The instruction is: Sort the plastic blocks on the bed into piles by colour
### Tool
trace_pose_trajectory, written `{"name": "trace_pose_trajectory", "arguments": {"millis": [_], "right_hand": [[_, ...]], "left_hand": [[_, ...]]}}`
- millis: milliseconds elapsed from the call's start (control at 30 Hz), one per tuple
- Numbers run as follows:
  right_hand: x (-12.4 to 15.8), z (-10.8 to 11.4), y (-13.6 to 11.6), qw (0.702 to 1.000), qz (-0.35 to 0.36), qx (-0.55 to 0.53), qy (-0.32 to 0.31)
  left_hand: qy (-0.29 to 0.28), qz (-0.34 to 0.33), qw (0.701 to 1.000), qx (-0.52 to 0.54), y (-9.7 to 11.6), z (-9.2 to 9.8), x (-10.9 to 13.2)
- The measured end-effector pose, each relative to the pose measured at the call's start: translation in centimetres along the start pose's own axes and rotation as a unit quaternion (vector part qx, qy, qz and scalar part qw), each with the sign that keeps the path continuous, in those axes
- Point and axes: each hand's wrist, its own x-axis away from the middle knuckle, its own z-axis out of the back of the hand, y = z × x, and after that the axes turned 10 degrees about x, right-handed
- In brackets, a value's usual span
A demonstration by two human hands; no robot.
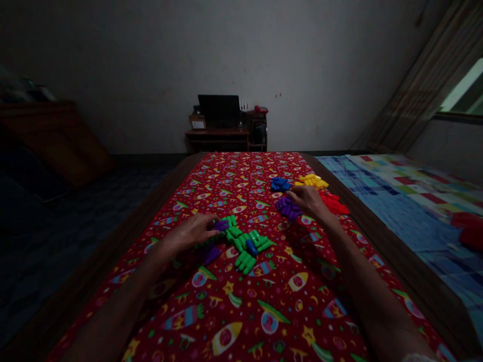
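On a table with a red patterned cloth (264, 301), my left hand (188, 234) rests beside a cluster of green plastic pieces (247, 244), its fingers pinching a purple piece (221, 225). Another purple piece (210, 254) lies under that hand, and a blue piece (251, 247) sits among the green ones. My right hand (307, 200) reaches farther out and lies on a small pile of purple pieces (287, 207), fingers curled over them. Beyond it lie a blue pile (279, 184), a yellow pile (312, 181) and a red pile (334, 203).
The table's wooden edge (377, 226) runs along the right, next to a bed with a blue patchwork sheet (396, 201) and red objects (468, 229) on it. A desk with a dark screen (222, 123) stands against the far wall. The room is dim.
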Motion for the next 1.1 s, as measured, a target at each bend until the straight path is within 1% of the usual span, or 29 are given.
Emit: {"name": "trace_pose_trajectory", "arguments": {"millis": [67, 133, 200, 267, 300, 367, 433, 467, 500, 567, 667, 733, 833, 933, 1000, 1033, 1100], "right_hand": [[0.8, -0.7, -3.2, 0.989, 0.087, -0.116, -0.024], [1.9, -1.6, -6.4, 0.961, 0.160, -0.215, -0.063], [2.9, -2.4, -8.7, 0.944, 0.203, -0.248, -0.083], [3.3, -2.7, -9.5, 0.946, 0.214, -0.230, -0.084], [3.1, -2.7, -9.2, 0.951, 0.209, -0.215, -0.079], [2.3, -2.3, -7.6, 0.964, 0.177, -0.191, -0.060], [1.2, -1.7, -5.1, 0.979, 0.117, -0.164, -0.025], [0.7, -1.4, -3.7, 0.986, 0.084, -0.144, -0.006], [0.2, -1.2, -2.3, 0.991, 0.053, -0.120, 0.009], [-0.4, -1.2, 0.0, 0.997, 0.004, -0.070, 0.020], [-0.5, -1.7, 1.9, 0.999, -0.045, 0.003, 0.000], [-0.3, -2.2, 2.2, 0.996, -0.073, 0.047, -0.019], [0.0, -2.1, 2.1, 0.991, -0.095, 0.091, -0.030], [0.0, -1.3, 1.8, 0.989, -0.099, 0.110, 0.009], [0.0, -0.8, 0.9, 0.994, -0.070, 0.079, 0.037], [0.0, -0.7, 0.2, 0.998, -0.043, 0.039, 0.037], [0.4, -0.9, -1.9, 0.996, 0.033, -0.084, 0.007]], "left_hand": [[0.024, -0.010, 0.999, 0.026, 1.3, -0.4, -0.1], [0.048, -0.033, 0.997, 0.052, 3.0, -1.2, -0.1], [0.049, -0.064, 0.995, 0.066, 4.5, -1.9, 0.0], [0.040, -0.078, 0.994, 0.059, 5.3, -2.3, 0.4], [0.041, -0.075, 0.995, 0.049, 5.3, -2.2, 0.7], [0.047, -0.061, 0.997, 0.026, 4.5, -1.8, 1.5], [0.031, -0.053, 0.998, 0.001, 3.0, -1.3, 2.7], [0.012, -0.050, 0.999, -0.013, 2.1, -1.3, 3.4], [-0.008, -0.043, 0.998, -0.033, 1.2, -1.4, 4.1], [-0.029, -0.010, 0.996, -0.078, -0.4, -2.0, 5.4], [-0.035, 0.015, 0.995, -0.093, -1.6, -3.3, 6.8], [-0.021, 0.009, 0.997, -0.074, -1.5, -3.7, 7.1], [0.004, -0.009, 0.999, -0.040, -0.5, -3.2, 6.5], [0.024, -0.013, 1.000, -0.004, 1.1, -2.0, 4.9], [0.064, -0.013, 0.998, 0.025, 2.3, -1.3, 3.3], [0.091, -0.020, 0.995, 0.039, 2.9, -1.2, 2.5], [0.136, -0.050, 0.987, 0.064, 4.1, -1.5, 0.7]]}}
